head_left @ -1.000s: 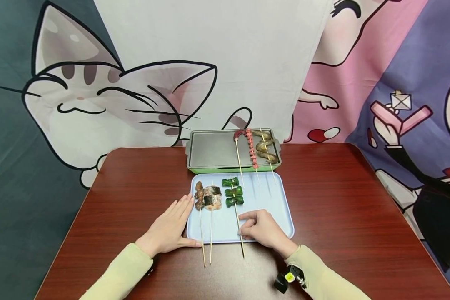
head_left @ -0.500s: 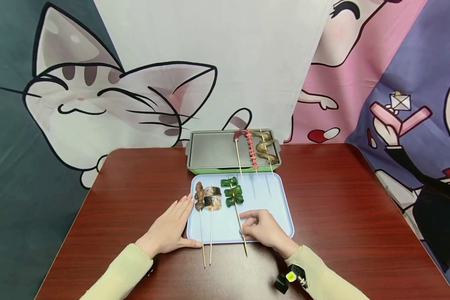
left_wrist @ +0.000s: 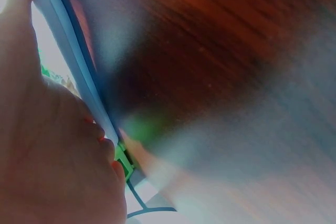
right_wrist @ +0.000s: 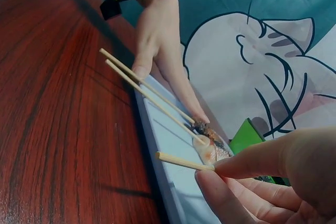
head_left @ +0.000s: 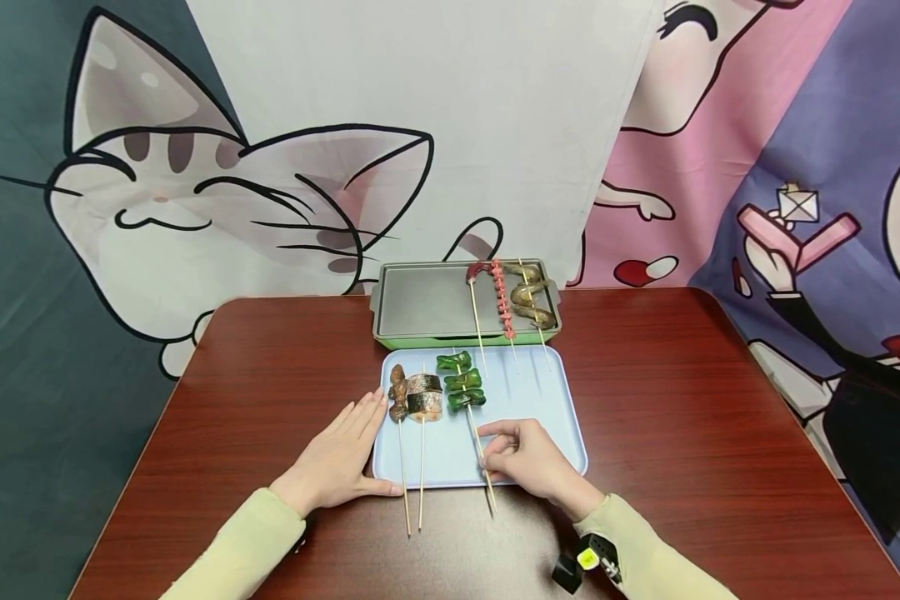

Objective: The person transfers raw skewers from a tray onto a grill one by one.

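Observation:
My right hand (head_left: 528,458) pinches the wooden stick of a green pepper skewer (head_left: 462,381) between thumb and fingertips. In the right wrist view, the blunt end of that stick (right_wrist: 184,161) pokes out past my thumb. The peppers are over the light blue tray (head_left: 525,417); I cannot tell whether they touch it. My left hand (head_left: 337,454) rests with straight fingers along the tray's left edge, its thumb at the front corner. Beside it on the tray lie a brown mushroom-like skewer (head_left: 398,392) and a fish-chunk skewer (head_left: 424,397), their sticks reaching over the front rim.
Behind the tray stands a green grill with a grey plate (head_left: 427,300). On its right side lie a dark red curled skewer (head_left: 477,271), a pink-piece skewer (head_left: 502,300) and a brownish shrimp-like skewer (head_left: 532,296). The brown table (head_left: 690,417) extends to both sides.
The pepper end of the skewer has shifted slightly left and away, while the stick's near end has swung a little right. My left hand has stayed in place.

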Tool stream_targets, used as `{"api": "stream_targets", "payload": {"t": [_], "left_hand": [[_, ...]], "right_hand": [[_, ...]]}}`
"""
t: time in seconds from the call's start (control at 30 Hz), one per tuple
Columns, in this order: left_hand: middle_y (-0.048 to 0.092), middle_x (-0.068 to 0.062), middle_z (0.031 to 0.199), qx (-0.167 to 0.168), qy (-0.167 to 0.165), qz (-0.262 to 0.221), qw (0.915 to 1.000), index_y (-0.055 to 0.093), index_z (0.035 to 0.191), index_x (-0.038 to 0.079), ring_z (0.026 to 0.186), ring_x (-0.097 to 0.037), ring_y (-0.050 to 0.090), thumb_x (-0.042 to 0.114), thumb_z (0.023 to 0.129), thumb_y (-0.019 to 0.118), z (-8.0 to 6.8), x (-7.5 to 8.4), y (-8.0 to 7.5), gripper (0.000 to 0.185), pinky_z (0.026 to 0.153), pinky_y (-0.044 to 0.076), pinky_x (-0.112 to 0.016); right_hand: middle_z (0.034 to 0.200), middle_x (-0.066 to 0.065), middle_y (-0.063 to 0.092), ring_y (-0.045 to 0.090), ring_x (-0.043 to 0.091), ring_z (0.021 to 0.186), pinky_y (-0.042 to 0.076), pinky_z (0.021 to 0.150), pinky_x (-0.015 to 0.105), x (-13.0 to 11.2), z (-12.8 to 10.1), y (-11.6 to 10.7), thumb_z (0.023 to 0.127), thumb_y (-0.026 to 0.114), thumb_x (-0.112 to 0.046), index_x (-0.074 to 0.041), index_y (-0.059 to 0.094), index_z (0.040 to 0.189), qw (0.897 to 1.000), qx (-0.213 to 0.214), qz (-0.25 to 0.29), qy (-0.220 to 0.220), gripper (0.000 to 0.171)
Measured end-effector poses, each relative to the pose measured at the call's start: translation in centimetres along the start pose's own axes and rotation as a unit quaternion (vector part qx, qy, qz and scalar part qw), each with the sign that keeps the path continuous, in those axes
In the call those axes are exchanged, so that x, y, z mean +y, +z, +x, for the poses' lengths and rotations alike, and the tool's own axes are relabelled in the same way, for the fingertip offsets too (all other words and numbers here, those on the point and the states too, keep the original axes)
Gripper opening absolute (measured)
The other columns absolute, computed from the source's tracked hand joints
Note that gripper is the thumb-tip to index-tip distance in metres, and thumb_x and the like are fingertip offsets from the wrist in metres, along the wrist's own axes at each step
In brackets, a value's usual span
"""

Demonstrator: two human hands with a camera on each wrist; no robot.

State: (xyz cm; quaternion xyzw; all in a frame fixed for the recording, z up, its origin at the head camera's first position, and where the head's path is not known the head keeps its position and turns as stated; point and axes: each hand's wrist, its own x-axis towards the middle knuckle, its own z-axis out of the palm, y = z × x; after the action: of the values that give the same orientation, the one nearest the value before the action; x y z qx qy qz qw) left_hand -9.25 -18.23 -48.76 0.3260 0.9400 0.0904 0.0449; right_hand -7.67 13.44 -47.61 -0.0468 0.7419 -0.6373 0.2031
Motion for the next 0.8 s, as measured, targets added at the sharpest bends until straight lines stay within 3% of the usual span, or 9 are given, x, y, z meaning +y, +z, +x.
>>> {"api": "stream_targets", "payload": {"t": [0.37,0.8], "left_hand": [[0.022,-0.026,0.163,-0.001,-0.001,-0.006,1.0,0.027,0.155,-0.011,0.15,-0.039,0.022,0.081,0.082,0.059,0.0,0.0,0.0,0.122,0.121,0.022,-0.05],[0.024,-0.027,0.162,0.007,0.004,0.003,1.0,0.028,0.154,-0.013,0.149,-0.039,0.024,0.08,0.082,0.061,0.0,-0.1,0.0,0.122,0.121,0.022,-0.05]], "right_hand": [[0.083,0.02,0.071,0.069,0.017,0.068,0.062,0.065,0.034,-1.1,-0.3,0.5,0.084,0.067,0.01,0.018,0.06,0.127,1.0,-0.018,-0.008,-0.022,0.045],[0.083,0.012,0.072,0.072,0.023,0.07,0.062,0.067,0.035,-4.2,-0.1,0.5,0.083,0.062,0.01,0.015,0.06,0.129,0.996,-0.029,-0.044,-0.076,0.047]]}}
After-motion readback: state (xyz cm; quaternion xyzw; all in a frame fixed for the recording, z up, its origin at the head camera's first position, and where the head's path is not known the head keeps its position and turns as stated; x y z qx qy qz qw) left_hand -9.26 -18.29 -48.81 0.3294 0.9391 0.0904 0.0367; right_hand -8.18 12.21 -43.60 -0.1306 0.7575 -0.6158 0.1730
